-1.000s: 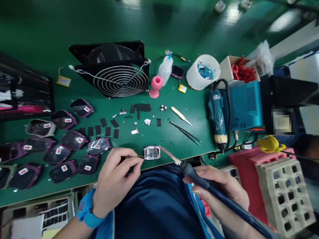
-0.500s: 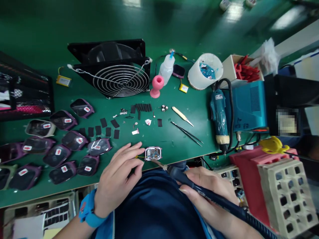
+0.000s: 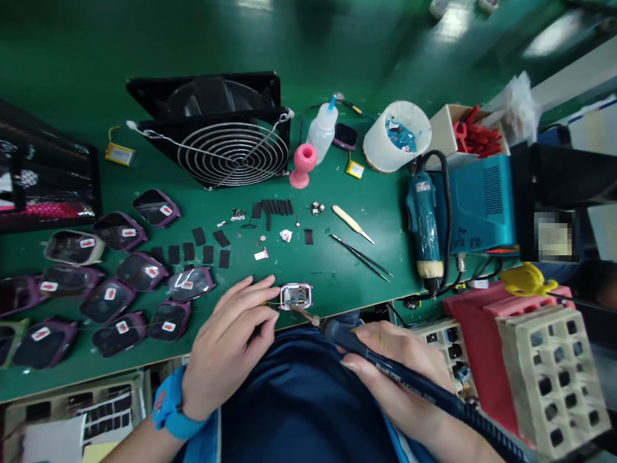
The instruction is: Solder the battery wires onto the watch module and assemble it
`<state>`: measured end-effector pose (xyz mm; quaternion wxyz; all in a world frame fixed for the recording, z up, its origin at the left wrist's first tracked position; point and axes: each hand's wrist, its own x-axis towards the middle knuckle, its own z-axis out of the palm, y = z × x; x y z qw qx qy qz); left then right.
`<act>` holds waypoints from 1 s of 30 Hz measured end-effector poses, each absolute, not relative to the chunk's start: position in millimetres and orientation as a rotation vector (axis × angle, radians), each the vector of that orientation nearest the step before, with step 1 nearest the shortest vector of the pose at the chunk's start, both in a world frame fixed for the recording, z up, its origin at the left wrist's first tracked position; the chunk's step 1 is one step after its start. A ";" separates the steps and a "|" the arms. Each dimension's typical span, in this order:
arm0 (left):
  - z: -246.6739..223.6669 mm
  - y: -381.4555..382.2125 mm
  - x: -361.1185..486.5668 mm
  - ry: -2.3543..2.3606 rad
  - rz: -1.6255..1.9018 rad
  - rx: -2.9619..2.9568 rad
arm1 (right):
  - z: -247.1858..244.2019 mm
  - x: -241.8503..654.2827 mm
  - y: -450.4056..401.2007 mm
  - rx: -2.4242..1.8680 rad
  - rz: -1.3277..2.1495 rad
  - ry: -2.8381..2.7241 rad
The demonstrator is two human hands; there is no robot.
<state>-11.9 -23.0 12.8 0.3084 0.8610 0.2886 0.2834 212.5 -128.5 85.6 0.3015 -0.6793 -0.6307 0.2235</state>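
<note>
Right hand (image 3: 400, 376) clamped on a soldering iron (image 3: 385, 366), long axis slanting up-left, tip on the open watch case (image 3: 295, 296) near the green surface's (image 3: 337, 270) front edge; left hand (image 3: 226, 347) pinches a thin wire (image 3: 270, 303) beside the case.

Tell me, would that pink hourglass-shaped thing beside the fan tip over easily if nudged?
Probably not easily: the pink stand sits upright on a flared base on the green table, which looks wider than its waist. It looks like soft rubber, so likely light and grippy rather than slippery. Once knocked onto its side, its round shape might roll.
</note>
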 end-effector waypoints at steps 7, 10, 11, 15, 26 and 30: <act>11.1 -24.0 -11.9 0.760 0.751 2.284 | 88.1 211.6 -127.7 -1.800 0.607 -1.684; 10.2 -24.3 -10.8 0.761 0.776 2.288 | 88.8 211.3 -129.9 -1.796 0.554 -1.643; 10.0 -24.3 -10.5 0.768 0.786 2.287 | 88.9 212.0 -131.3 -1.795 0.544 -1.630; 10.6 -23.9 -10.5 0.810 0.787 2.258 | 85.8 217.4 -142.1 -1.810 0.615 -1.557; 10.9 -24.2 -10.1 0.777 0.779 2.301 | 82.3 211.9 -138.2 -1.657 0.659 -1.503; 11.8 -23.3 -9.2 0.770 0.754 2.309 | 87.7 213.5 -132.3 -1.773 0.666 -1.614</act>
